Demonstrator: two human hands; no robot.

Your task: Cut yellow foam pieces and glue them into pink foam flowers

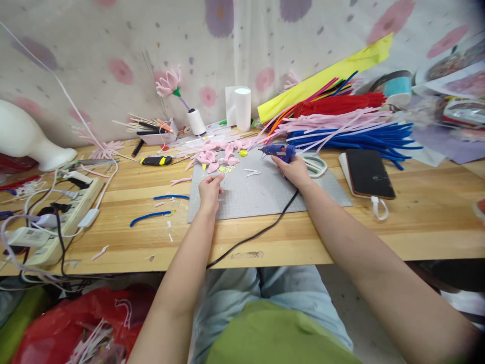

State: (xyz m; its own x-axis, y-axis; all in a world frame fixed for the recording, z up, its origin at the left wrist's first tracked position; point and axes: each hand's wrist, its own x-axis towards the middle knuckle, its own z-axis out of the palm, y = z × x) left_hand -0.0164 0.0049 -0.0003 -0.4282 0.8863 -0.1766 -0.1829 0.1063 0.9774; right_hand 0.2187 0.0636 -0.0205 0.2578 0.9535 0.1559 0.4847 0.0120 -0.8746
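Clock centred on the grey mat [261,199]: the right hand [292,171] is wrapped round a blue glue gun [279,150] at one o'clock, its nozzle pointing toward nine; the left hand [209,194] sits at nine o'clock, fingertips drawn together beside yellow-tipped bits [229,169], though I cannot tell whether they pinch one; pink petals [212,155] lie at ten to eleven; white sticks [252,173] near twelve; a phone [370,173] at three.

Mat's front [242,202] open; black cord [260,233] crosses.
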